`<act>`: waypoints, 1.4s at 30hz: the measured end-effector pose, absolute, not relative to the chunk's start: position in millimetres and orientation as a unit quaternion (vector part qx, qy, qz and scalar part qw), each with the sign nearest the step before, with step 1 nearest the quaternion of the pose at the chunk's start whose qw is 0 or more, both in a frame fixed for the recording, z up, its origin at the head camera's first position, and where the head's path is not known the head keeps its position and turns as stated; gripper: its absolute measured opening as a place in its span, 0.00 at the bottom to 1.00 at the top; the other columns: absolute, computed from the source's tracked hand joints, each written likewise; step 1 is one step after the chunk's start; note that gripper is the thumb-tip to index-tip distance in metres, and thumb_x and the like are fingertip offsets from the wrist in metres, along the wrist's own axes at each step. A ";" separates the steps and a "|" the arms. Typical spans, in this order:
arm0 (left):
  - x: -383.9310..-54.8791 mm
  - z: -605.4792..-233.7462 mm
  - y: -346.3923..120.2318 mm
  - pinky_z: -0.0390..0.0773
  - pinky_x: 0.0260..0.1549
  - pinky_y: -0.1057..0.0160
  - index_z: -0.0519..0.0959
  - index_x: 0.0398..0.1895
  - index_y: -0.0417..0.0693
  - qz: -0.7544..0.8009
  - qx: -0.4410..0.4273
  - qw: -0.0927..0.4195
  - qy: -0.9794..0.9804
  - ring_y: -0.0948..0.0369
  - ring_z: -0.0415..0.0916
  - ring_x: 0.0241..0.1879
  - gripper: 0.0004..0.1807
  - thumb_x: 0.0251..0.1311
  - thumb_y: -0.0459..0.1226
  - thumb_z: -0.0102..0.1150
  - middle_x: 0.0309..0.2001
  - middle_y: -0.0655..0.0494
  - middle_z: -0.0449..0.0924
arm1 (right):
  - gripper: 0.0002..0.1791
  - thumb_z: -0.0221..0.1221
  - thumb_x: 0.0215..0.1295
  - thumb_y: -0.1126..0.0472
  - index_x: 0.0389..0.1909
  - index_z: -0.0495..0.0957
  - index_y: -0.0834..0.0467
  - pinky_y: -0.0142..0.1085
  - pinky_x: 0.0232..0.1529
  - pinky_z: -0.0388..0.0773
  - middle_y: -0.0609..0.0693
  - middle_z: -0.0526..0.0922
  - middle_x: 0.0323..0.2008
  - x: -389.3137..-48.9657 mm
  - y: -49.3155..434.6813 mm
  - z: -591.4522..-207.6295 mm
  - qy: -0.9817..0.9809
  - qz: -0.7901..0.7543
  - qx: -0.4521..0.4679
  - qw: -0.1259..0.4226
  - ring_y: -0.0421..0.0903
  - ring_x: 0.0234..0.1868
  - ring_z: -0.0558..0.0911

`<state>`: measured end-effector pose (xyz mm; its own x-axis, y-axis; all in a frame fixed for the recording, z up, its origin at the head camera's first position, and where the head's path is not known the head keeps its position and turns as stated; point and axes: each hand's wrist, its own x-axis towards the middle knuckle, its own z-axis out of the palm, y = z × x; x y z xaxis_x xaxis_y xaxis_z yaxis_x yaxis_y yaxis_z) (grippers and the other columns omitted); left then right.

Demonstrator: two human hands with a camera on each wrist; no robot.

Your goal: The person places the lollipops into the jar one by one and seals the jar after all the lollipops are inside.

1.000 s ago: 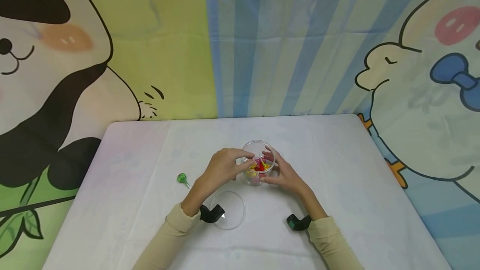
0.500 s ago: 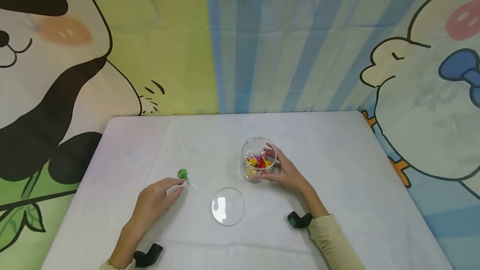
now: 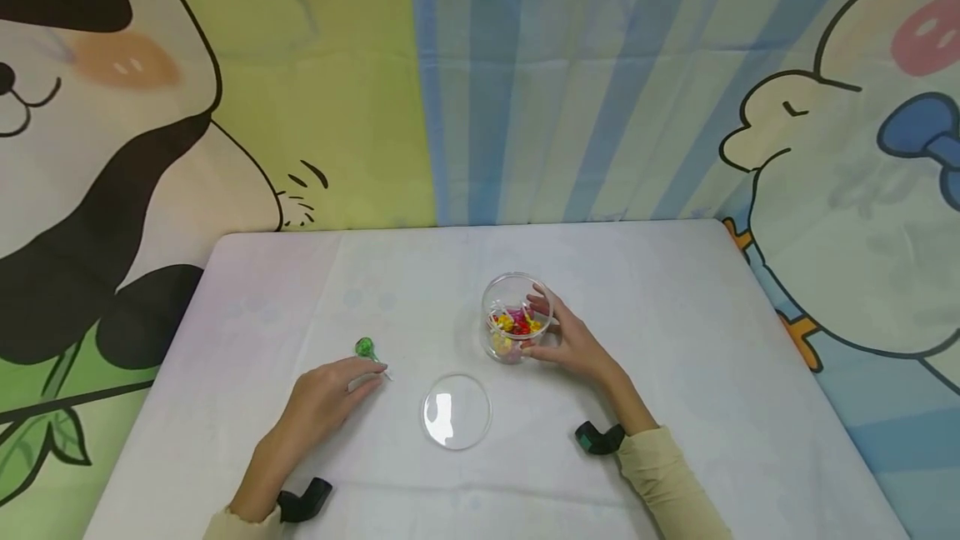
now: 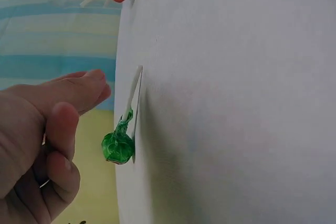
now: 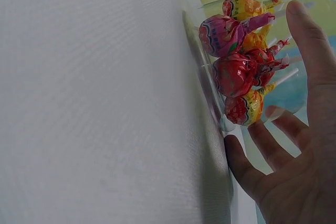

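A green-wrapped lollipop (image 3: 364,347) lies on the white table at the left, its stick pointing toward the front right. My left hand (image 3: 322,398) is beside the stick, fingers extended. In the left wrist view a gap shows between its fingertips and the lollipop (image 4: 118,147). At the middle of the table stands a clear round jar (image 3: 495,347), open at the top. Several lollipops (image 5: 234,74) in red, yellow and purple wrappers lie inside. My right hand (image 3: 573,348) holds the jar from the right, thumb and fingers around its wall.
A clear round lid (image 3: 456,412) lies flat on the table (image 3: 675,298) in front of the jar, between the two hands. Cloth with cartoon animals and stripes hangs behind the table (image 3: 510,82).
My left hand has left the jar's mouth, swung left and down to the green lollipop, then edged right along its stick. My right hand has stayed on the jar.
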<state>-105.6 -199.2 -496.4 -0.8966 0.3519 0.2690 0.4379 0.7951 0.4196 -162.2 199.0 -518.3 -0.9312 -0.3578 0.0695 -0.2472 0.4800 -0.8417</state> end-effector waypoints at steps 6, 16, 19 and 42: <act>-125.9 -505.2 -194.9 0.79 0.31 0.65 0.86 0.37 0.59 -0.200 -0.277 0.057 -0.938 0.65 0.84 0.38 0.10 0.51 0.38 0.71 0.39 0.69 0.85 | 0.55 0.72 0.53 0.54 0.76 0.47 0.51 0.53 0.62 0.72 0.55 0.64 0.72 -162.0 198.5 -519.3 0.857 -0.480 -0.179 0.056 0.56 0.70 0.68; -137.3 -508.9 -189.6 0.69 0.22 0.73 0.83 0.31 0.59 -0.170 -0.306 0.053 -0.935 0.68 0.80 0.28 0.07 0.50 0.39 0.71 0.34 0.71 0.79 | 0.56 0.72 0.53 0.53 0.76 0.46 0.48 0.54 0.63 0.71 0.54 0.63 0.72 -160.8 195.4 -517.7 0.856 -0.481 -0.177 0.061 0.56 0.71 0.66; -137.1 -506.3 -190.1 0.71 0.23 0.72 0.83 0.31 0.60 -0.183 -0.304 0.057 -0.933 0.70 0.80 0.28 0.06 0.51 0.40 0.71 0.34 0.72 0.79 | 0.56 0.71 0.53 0.52 0.77 0.46 0.50 0.54 0.63 0.71 0.54 0.63 0.73 -160.9 194.8 -518.5 0.857 -0.479 -0.180 0.065 0.56 0.72 0.65; -111.2 -510.6 -226.1 0.64 0.20 0.80 0.84 0.30 0.58 -0.266 -0.266 0.194 -0.906 0.77 0.66 0.21 0.14 0.41 0.33 0.76 0.30 0.71 0.84 | 0.55 0.71 0.53 0.60 0.76 0.45 0.56 0.55 0.64 0.69 0.57 0.61 0.73 -161.6 196.7 -517.9 0.857 -0.481 -0.167 0.076 0.58 0.72 0.64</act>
<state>-111.2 -226.1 -510.6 -0.7824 0.3792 0.4940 0.5861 0.7164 0.3784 -161.6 196.7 -517.9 -0.9324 -0.3601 0.0300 -0.2132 0.4814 -0.8502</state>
